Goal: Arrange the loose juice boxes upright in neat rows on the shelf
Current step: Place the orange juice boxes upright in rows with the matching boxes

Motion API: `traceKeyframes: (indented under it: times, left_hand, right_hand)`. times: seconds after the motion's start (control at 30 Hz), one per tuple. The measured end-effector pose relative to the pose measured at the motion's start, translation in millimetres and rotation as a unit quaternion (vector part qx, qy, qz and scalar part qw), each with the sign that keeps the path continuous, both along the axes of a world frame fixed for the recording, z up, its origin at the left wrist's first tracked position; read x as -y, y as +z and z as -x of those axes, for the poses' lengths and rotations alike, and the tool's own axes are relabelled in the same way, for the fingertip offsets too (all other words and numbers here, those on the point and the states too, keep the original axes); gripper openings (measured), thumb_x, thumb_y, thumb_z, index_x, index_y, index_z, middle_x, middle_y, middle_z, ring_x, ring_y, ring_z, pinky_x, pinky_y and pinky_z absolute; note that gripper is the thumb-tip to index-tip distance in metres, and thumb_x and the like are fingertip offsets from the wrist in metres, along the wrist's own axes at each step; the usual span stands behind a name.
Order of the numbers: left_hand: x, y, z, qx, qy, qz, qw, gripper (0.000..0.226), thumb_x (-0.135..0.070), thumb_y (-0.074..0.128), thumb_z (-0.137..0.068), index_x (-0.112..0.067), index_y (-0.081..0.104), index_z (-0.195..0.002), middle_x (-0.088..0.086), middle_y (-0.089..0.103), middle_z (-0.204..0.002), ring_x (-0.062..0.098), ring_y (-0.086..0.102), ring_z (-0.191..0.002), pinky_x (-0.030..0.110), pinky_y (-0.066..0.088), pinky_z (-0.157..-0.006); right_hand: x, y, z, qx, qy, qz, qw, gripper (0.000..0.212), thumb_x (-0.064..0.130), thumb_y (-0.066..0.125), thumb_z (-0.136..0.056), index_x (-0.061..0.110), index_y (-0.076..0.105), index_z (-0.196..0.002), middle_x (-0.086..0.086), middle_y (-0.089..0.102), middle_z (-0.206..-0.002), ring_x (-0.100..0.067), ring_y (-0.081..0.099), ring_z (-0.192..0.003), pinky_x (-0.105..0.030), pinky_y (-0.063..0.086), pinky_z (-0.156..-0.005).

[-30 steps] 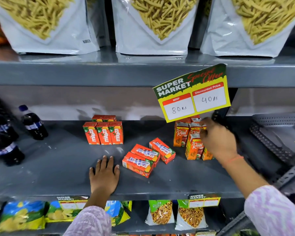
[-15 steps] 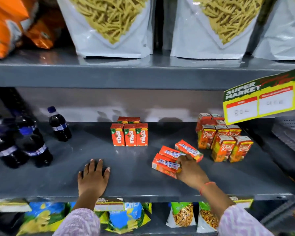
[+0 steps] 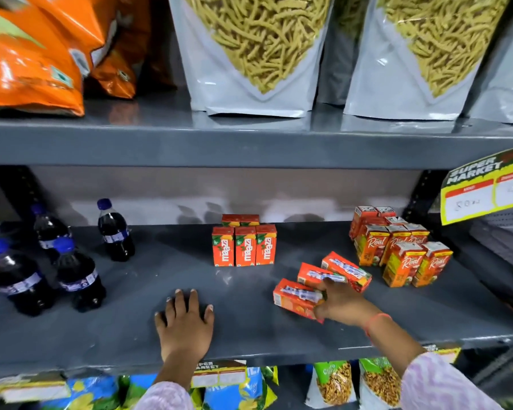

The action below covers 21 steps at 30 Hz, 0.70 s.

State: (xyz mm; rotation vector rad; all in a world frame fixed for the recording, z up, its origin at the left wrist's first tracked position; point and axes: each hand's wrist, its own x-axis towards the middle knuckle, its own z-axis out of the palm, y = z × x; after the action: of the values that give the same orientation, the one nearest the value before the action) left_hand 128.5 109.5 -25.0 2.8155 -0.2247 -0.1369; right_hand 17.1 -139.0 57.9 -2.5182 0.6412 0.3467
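Head view, the only one: middle shelf (image 3: 249, 329), grey painted metal, smooth with a dull sheen and a few scuffs. Three loose juice boxes lie flat near the front edge, right of centre: nearest box (image 3: 296, 300), middle box (image 3: 316, 275), far box (image 3: 347, 270), fanned and touching each other. Right hand (image 3: 342, 306) rests on the nearest box, fingers curled over its right end and thumb at its lower corner, clamped on it as far as I can tell; one fingertip also touches the middle box. Left hand (image 3: 185, 324) lies flat on the bare shelf near the front edge, fingers slightly spread, holding nothing, looks like bracing.

Step in hand, judged: pick up the nearest box and stand it. Do it well by gripping across the narrow sides, tipping it up on its short end, label forward, then sliding it flush into a row. The standing orange boxes (image 3: 245, 247), three in front and more behind, sit mid-shelf toward the back edge and set the line to match. Watch the wrist doesn't sweep the other two flat boxes off the front edge.

Boxes are small waxy card bricks, sharp corners, glossy print, light and easy to topple. Taller cartons (image 3: 403, 255) are packed at the right end. Dark soda bottles (image 3: 116, 232), round shiny plastic, blue caps, at the left end. Price sign (image 3: 486, 187) hangs upper right
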Motion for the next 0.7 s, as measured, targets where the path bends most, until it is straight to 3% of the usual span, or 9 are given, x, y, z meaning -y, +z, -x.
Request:
traceKeyframes:
  times: [0.1, 0.2, 0.3, 0.4, 0.53, 0.7]
  left_hand:
    - [0.3, -0.2, 1.4, 0.002, 0.000, 0.002, 1.000, 0.058, -0.047, 0.024, -0.095, -0.023, 0.014, -0.146, 0.005, 0.009, -0.158, 0.026, 0.007, -0.146, 0.049, 0.007, -0.119]
    - [-1.1, -1.3, 0.9, 0.007, 0.004, 0.002, 1.000, 0.059, -0.048, 0.024, -0.094, -0.024, 0.013, -0.147, 0.005, 0.008, -0.159, 0.026, 0.007, -0.146, 0.047, 0.006, -0.119]
    - [-2.5, -1.6, 0.8, 0.006, 0.004, 0.008, 1.000, 0.059, -0.049, 0.023, -0.094, -0.024, 0.012, -0.147, 0.005, 0.008, -0.159, 0.026, 0.006, -0.146, 0.047, 0.006, -0.119]
    - [-1.2, -0.9, 2.0, 0.010, 0.002, 0.008, 1.000, 0.059, -0.049, 0.024, -0.094, -0.025, 0.012, -0.147, 0.005, 0.009, -0.159, 0.026, 0.006, -0.146, 0.047, 0.005, -0.119]
    - [-1.0, -1.2, 2.0, 0.016, 0.006, 0.009, 1.000, 0.059, -0.049, 0.026, -0.094, -0.025, 0.014, -0.146, 0.005, 0.009, -0.159, 0.026, 0.006, -0.146, 0.047, 0.006, -0.120]
    - [-0.5, -0.8, 1.5, 0.009, 0.007, 0.008, 1.000, 0.059, -0.049, 0.024, -0.094, -0.025, 0.012, -0.147, 0.004, 0.006, -0.159, 0.025, 0.004, -0.146, 0.046, 0.004, -0.120]
  right_hand:
    - [-18.3, 28.2, -22.0, 0.059, 0.026, 0.052, 0.997, 0.015, 0.026, 0.062, -0.072, 0.014, 0.058, -0.080, -0.007, 0.061, -0.083, -0.029, 0.062, -0.084, -0.030, 0.036, -0.054]
    - [-46.8, 54.0, -49.8, 0.088, 0.084, 0.058, 0.991, 0.019, 0.024, 0.062, -0.076, 0.009, 0.065, -0.088, -0.008, 0.068, -0.095, -0.027, 0.062, -0.089, -0.030, 0.045, -0.064]
    - [-69.6, 66.2, -76.3, 0.082, 0.142, 0.038, 0.986, 0.004, 0.014, 0.064, -0.079, 0.010, 0.064, -0.080, -0.002, 0.062, -0.080, -0.020, 0.053, -0.078, -0.020, 0.035, -0.052]
    - [-79.5, 65.6, -99.0, 0.079, 0.172, 0.022, 0.982, 0.027, 0.008, 0.066, -0.074, 0.002, 0.063, -0.101, -0.012, 0.066, -0.096, -0.029, 0.060, -0.090, -0.028, 0.042, -0.063]
    - [-86.1, 62.2, -121.3, 0.053, 0.261, 0.065, 0.962, 0.053, -0.003, 0.063, -0.073, 0.012, 0.054, -0.124, -0.011, 0.059, -0.123, -0.028, 0.055, -0.109, -0.035, 0.049, -0.085]
    - [-87.0, 49.9, -137.3, 0.064, 0.353, 0.097, 0.928, 0.046, -0.012, 0.047, -0.082, 0.014, 0.057, -0.119, -0.007, 0.055, -0.128, -0.026, 0.052, -0.115, -0.034, 0.046, -0.096]
